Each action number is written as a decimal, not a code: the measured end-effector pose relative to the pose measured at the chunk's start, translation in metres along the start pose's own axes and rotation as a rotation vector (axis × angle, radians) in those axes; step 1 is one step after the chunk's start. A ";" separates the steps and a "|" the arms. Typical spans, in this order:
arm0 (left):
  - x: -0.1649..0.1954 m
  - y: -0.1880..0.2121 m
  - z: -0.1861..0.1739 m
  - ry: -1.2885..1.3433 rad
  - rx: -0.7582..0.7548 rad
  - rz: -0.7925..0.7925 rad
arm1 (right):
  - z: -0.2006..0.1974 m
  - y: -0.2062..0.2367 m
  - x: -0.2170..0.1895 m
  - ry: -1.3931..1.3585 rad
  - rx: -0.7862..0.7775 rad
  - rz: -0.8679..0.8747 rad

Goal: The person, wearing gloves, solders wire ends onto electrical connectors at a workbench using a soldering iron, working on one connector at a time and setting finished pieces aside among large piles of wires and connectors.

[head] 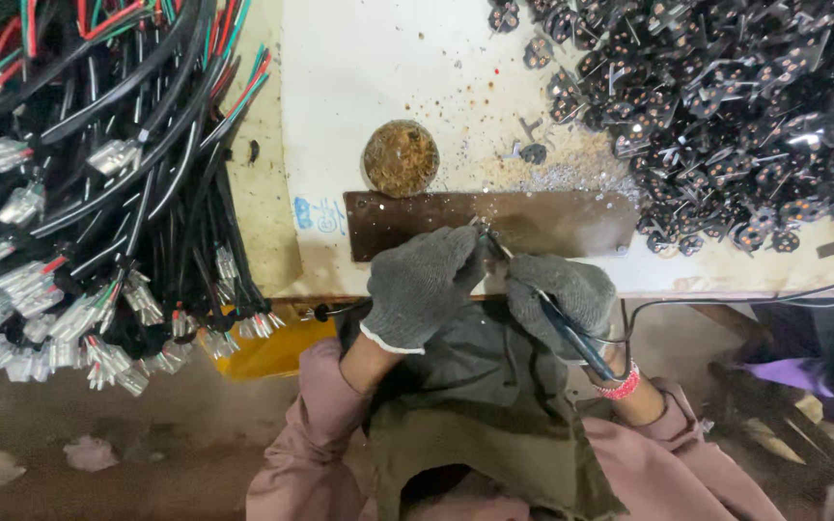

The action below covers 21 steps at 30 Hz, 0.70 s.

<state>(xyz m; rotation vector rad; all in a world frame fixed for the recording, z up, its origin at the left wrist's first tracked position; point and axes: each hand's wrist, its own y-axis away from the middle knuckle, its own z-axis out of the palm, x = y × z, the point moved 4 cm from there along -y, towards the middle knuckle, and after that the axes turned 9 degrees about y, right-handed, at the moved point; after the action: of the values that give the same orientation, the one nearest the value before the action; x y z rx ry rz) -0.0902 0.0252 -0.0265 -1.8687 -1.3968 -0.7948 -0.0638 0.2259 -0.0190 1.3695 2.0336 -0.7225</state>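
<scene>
Spreading far to the left of the hands, a big bundle of black cables with clear plastic connectors [79,212] is too many to count. Beyond the right hand [564,294] lies a heap of small black plug inserts [736,116], also uncountable. One brown metal plate [407,220] sits just ahead. The right hand grips one black pen-shaped soldering iron [571,338], stiff and light, best held at the handle. The left hand [422,285] is closed; on what I cannot tell.

cable bundles [98,193] left | black plug parts [726,116] heaped right | round brown pad [401,157]

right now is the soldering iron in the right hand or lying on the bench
In hand: the gloved right hand grips the soldering iron, tip up by the left hand over the brown plate.
</scene>
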 end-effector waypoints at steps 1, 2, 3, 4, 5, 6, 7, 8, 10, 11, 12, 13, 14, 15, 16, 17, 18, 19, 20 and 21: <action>0.000 0.000 0.000 -0.003 -0.002 -0.009 | -0.001 0.001 -0.001 0.002 0.001 -0.015; 0.000 -0.001 0.000 -0.006 -0.006 -0.021 | -0.001 0.000 -0.001 0.003 0.000 -0.029; 0.000 -0.002 0.000 0.011 -0.017 -0.022 | -0.001 0.000 -0.001 0.002 -0.005 -0.037; -0.001 -0.003 0.000 0.029 -0.032 -0.028 | -0.001 0.000 -0.001 -0.011 -0.007 -0.044; -0.001 -0.003 0.000 0.048 -0.050 -0.034 | 0.000 -0.001 -0.001 -0.026 -0.008 -0.048; -0.002 -0.004 0.000 0.045 -0.050 -0.038 | 0.000 -0.002 0.000 -0.039 -0.007 -0.052; -0.002 -0.004 0.000 0.042 -0.049 -0.039 | 0.000 -0.001 -0.001 0.004 0.000 -0.026; -0.002 -0.005 -0.001 0.041 -0.047 -0.037 | -0.001 -0.001 0.000 0.050 0.009 -0.001; -0.003 -0.007 0.001 0.032 -0.107 -0.069 | -0.001 -0.001 0.000 0.098 -0.016 0.010; -0.004 -0.007 0.002 0.028 -0.135 -0.087 | -0.001 -0.002 0.001 0.098 -0.054 -0.003; -0.003 -0.009 0.001 0.031 -0.117 -0.070 | -0.001 -0.003 0.002 0.095 -0.095 -0.017; -0.003 -0.010 0.000 0.034 -0.098 -0.054 | -0.001 -0.003 0.002 0.065 -0.088 -0.015; -0.002 -0.011 -0.001 0.036 -0.079 -0.036 | -0.002 -0.003 0.003 0.034 -0.080 -0.014; -0.002 -0.011 -0.001 0.020 -0.085 -0.046 | -0.001 -0.003 0.004 0.003 -0.071 -0.017; -0.003 -0.011 -0.001 0.006 -0.090 -0.059 | -0.001 -0.002 0.006 0.023 -0.055 -0.022; -0.004 -0.011 0.000 -0.007 -0.099 -0.074 | 0.000 0.000 0.006 0.043 -0.041 -0.024; -0.003 -0.010 -0.001 -0.005 -0.082 -0.054 | 0.000 0.002 0.006 0.064 -0.024 -0.025; -0.002 -0.009 -0.001 -0.004 -0.064 -0.029 | 0.002 0.004 0.007 0.084 -0.019 -0.019; -0.002 -0.009 -0.001 -0.003 -0.044 -0.002 | 0.002 0.006 0.008 0.104 -0.012 -0.014; -0.003 -0.007 0.000 0.003 -0.067 -0.031 | 0.003 0.009 0.008 0.123 -0.008 -0.004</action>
<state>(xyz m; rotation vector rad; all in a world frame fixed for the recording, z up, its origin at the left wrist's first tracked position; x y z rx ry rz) -0.0980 0.0249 -0.0278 -1.8992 -1.4169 -0.8691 -0.0576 0.2312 -0.0280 1.4376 2.1320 -0.6458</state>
